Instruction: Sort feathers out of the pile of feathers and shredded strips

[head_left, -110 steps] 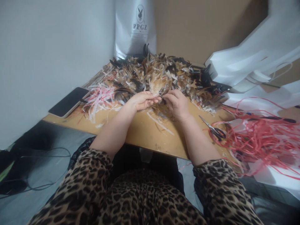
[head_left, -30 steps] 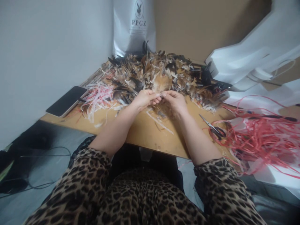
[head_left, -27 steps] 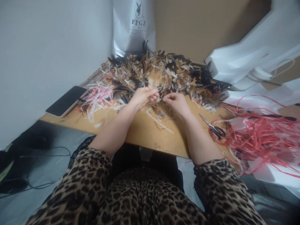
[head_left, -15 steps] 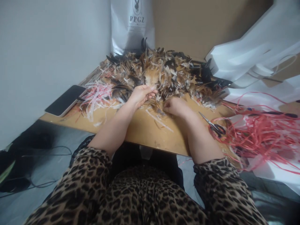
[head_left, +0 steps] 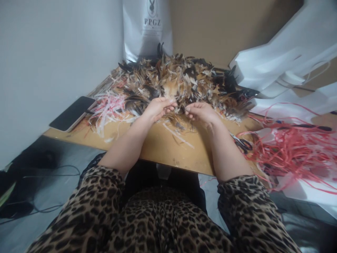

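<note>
A large heap of brown, tan and black feathers point(head_left: 195, 77) covers the back of the wooden table point(head_left: 168, 153). At its near edge my left hand point(head_left: 159, 108) is closed in a pinch, with a pale tan tuft of feathers point(head_left: 170, 88) fanning out just above the thumb. Close by on the right, my right hand point(head_left: 201, 113) has thumb and forefinger pressed together; whatever sits between them is too small to make out. Loose feathers and a thin white strip point(head_left: 179, 135) lie on the tabletop below both hands.
A phone point(head_left: 72, 113) lies at the left edge beside pink and white strips point(head_left: 109, 107). Scissors point(head_left: 243, 144) rest right of my right forearm, near tangled red ribbon point(head_left: 292, 151). A silver bag point(head_left: 147, 38) stands behind the heap; white sheeting point(head_left: 271, 52) is at the right.
My right hand has risen from the tabletop and turned, bringing its pinched fingertips up level with my left hand. The left hand has barely moved.
</note>
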{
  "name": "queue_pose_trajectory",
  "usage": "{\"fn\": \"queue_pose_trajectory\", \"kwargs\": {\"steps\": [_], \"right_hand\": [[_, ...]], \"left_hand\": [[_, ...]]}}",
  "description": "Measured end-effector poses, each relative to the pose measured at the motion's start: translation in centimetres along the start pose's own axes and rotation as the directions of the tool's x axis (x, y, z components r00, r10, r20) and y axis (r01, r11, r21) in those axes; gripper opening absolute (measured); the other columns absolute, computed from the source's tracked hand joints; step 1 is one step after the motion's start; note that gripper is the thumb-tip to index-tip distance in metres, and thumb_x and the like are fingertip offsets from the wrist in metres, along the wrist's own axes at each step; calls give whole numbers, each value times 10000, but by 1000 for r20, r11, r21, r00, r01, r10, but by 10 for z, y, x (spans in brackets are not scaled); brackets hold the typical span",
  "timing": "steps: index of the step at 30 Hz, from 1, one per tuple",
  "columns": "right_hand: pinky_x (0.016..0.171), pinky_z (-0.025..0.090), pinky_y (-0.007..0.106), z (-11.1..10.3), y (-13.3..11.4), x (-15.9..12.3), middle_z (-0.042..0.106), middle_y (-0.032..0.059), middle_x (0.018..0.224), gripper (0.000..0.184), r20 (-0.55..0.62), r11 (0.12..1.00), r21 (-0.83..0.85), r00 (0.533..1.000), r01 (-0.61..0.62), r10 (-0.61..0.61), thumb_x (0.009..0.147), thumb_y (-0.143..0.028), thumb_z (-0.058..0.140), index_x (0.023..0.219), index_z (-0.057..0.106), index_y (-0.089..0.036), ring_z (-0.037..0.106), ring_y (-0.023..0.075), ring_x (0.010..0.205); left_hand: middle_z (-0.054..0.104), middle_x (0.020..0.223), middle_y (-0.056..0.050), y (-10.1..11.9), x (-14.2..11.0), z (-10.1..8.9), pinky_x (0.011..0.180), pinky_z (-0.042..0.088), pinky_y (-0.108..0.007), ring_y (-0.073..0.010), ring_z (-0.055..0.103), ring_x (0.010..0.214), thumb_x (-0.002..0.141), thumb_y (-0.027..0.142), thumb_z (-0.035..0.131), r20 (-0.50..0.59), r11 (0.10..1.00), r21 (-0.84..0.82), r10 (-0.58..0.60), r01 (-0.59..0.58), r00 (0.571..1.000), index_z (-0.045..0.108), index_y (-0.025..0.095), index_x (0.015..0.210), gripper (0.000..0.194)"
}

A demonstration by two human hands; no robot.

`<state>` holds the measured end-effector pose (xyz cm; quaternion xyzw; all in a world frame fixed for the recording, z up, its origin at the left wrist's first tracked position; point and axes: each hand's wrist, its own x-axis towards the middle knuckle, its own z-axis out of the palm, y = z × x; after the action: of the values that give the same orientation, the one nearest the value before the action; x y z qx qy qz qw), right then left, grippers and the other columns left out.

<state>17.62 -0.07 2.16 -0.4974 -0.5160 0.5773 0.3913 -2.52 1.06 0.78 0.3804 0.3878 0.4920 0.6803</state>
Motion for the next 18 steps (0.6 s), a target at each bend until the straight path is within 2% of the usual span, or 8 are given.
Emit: {"fn": "queue_pose_trajectory", "kwargs": {"steps": [5,10,14,18], "right_hand": [[438,414,155,11,3,1,689,15,644,291,9,978,207,999,37,-39,529,-280,852,709,672,-140,549,58,494],[488,429,156,26,10,7,643,-26,588,319,-100,944,299,988,139,-114,503,-306,853,722,673,-159,575,66,547],[571,470,207,39,16,10,652,-26,648,326,-152,937,285,975,202,-164,532,-350,829,747,660,-173,579,78,579],[642,481,241,46,19,10,646,-22,686,259,-237,945,141,937,295,-257,609,-351,771,762,649,-181,581,90,619]], "left_hand": [[709,708,-62,0,-3,2,484,439,-109,-25,585,504,800,128,689,27,999,-5,-39,40,999,669,60,780,74],[721,741,-87,-1,-6,7,503,454,-116,-44,626,548,800,122,689,68,997,-9,-82,83,994,667,51,788,76],[719,729,-89,-1,-8,11,506,457,-117,-52,639,560,813,97,666,82,994,-11,-108,110,991,664,43,789,59],[702,680,-74,-1,-9,13,492,445,-106,-40,624,532,830,70,635,63,992,-28,-124,126,990,650,43,746,89]]}}
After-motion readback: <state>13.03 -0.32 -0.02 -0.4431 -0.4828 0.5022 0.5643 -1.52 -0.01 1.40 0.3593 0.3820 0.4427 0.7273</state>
